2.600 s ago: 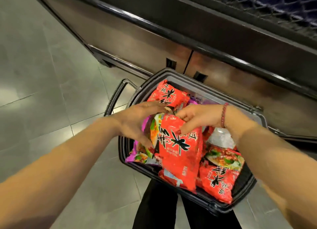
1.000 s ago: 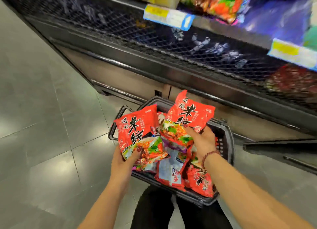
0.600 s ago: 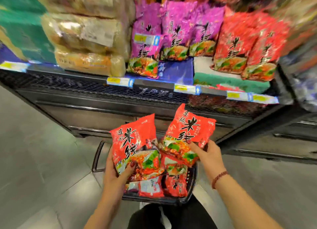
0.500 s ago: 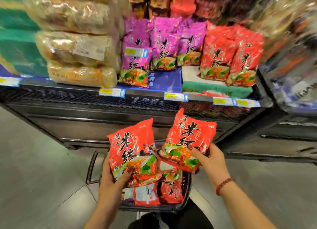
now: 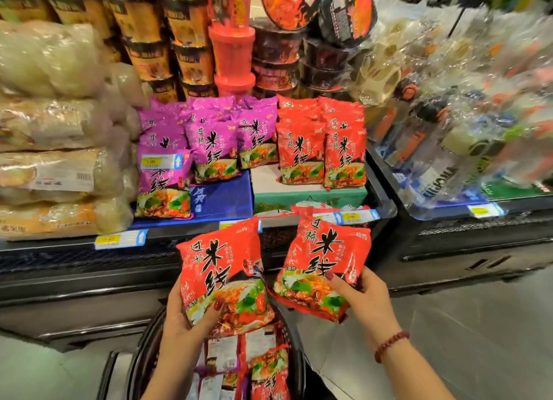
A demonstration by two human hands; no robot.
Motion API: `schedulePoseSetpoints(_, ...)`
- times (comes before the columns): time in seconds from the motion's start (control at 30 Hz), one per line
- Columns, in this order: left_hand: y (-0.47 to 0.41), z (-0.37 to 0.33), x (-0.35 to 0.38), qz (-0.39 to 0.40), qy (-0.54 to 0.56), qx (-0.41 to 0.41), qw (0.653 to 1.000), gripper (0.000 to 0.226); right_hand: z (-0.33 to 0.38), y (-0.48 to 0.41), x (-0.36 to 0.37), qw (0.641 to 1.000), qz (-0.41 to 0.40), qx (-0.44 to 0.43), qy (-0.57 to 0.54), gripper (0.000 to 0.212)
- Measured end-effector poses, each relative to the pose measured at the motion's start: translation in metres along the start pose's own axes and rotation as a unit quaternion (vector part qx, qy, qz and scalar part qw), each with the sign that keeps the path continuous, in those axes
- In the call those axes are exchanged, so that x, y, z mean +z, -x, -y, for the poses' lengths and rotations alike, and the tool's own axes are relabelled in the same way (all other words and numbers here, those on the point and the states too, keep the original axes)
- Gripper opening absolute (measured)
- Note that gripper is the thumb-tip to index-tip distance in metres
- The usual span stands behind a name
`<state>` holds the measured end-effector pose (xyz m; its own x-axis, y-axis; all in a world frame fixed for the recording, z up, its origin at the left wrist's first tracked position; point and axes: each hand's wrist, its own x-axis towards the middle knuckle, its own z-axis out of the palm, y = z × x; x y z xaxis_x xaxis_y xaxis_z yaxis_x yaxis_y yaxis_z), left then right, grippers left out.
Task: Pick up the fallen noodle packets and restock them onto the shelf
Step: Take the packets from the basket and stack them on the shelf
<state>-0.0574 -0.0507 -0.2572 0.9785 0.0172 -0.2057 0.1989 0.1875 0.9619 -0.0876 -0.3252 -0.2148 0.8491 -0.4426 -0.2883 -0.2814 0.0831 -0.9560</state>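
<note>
both packets have risen from the basket (image 5: 143,357) to shelf height. the left hand (image 5: 182,318) grips one red packet (image 5: 221,277), the right hand (image 5: 368,304) pinches the other packet (image 5: 323,262), both upright. the red stack (image 5: 320,148) stands up and ahead, nearer the right hand.

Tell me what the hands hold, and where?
Left hand grips the left red packet by its lower left corner; right hand grips the right red packet by its lower right corner.

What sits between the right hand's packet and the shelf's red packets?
Head view: a green carton's front and the shelf edge with its price tag.
</note>
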Motion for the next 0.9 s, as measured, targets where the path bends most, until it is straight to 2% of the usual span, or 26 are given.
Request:
schedulePoseSetpoints(0.17, -0.042, -0.012, 0.065, 0.007, 0.002, 0.003, 1.0, 0.07, 0.026, -0.063, -0.031, 1.0, 0.003, -0.024, 0.006, 0.023)
schedulePoseSetpoints(0.33, -0.096, -0.022, 0.134, -0.002, -0.046, 0.047, 0.998, 0.05, 0.055, -0.137, -0.061, 0.998, 0.014, -0.05, 0.025, 0.023)
schedulePoseSetpoints(0.6, -0.179, -0.031, 0.22, 0.083, -0.114, 0.016, 0.99, 0.069, 0.079, -0.256, -0.094, 0.99, 0.05, -0.079, 0.103, 0.023)
schedulePoseSetpoints(0.7, -0.205, -0.025, 0.236, 0.094, -0.148, 0.006, 0.984, 0.065, 0.077, -0.289, -0.098, 0.985, 0.065, -0.085, 0.134, 0.025)
schedulePoseSetpoints(0.9, -0.231, 0.001, 0.234, 0.052, -0.227, 0.009, 0.973, 0.069, 0.068, -0.311, -0.104, 0.965, 0.122, -0.077, 0.218, 0.033)
